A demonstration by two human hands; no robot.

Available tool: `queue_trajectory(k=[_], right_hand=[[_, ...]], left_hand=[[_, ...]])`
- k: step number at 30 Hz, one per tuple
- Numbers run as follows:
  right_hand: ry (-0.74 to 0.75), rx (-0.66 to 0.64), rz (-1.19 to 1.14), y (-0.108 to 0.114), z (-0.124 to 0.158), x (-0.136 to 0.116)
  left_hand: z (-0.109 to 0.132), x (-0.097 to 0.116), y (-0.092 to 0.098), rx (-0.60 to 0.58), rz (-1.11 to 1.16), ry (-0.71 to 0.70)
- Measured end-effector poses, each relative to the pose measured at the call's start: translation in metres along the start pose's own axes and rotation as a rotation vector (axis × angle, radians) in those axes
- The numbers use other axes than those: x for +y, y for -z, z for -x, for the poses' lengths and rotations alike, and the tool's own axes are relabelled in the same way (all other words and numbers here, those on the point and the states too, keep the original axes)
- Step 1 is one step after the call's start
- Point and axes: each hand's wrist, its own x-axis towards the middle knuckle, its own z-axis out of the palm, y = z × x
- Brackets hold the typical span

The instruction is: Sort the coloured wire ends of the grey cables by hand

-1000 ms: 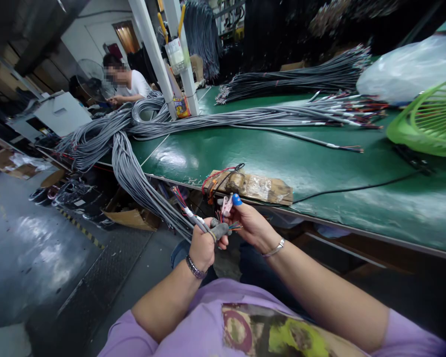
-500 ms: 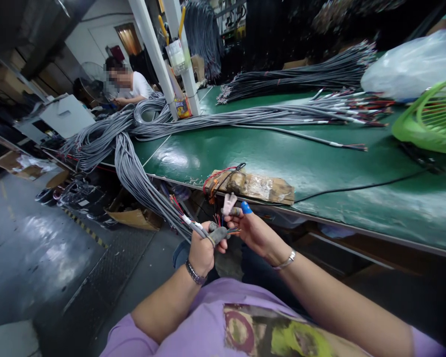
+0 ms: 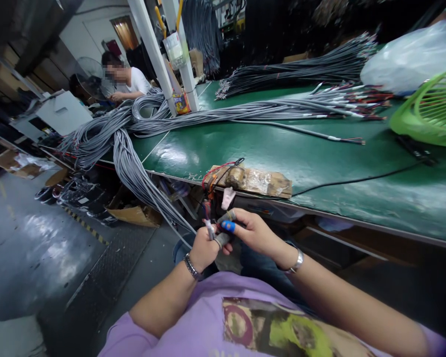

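Note:
My left hand (image 3: 205,248) is closed around the end of a grey cable (image 3: 209,230), with a grey cover on one finger. Thin coloured wires at that end are partly hidden by my fingers. Against it my right hand (image 3: 255,233) pinches, blue tape on the thumb and a grey cover on a finger; what lies between those fingertips is too small to make out. Just above the hands, a pale pink clip (image 3: 228,197) hangs at the table edge. A taped, cardboard-like block (image 3: 262,183) with red and black leads rests on the edge behind it.
A thick bundle of grey cables (image 3: 130,163) drapes off the green table (image 3: 319,163) at my left. More cables (image 3: 275,111) lie along the table. At the right are a green fan (image 3: 427,111) and a white plastic bag (image 3: 409,62). A person (image 3: 136,82) sits at the far left.
The right hand has turned and come down against the left one, away from the pink clip. The cable end in the left hand has tipped to point up, and the clip hangs lower.

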Motion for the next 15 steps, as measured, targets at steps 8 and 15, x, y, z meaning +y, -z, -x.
queue_trajectory(k=[8,15], right_hand=[[-0.206,0.174,-0.372,-0.014,0.018,0.023],[-0.224,0.012,-0.49,-0.019,0.006,0.008]], left_hand=[[-0.005,-0.01,-0.005,0.184,0.202,-0.055],[-0.004,-0.012,0.002,-0.04,0.071,-0.008]])
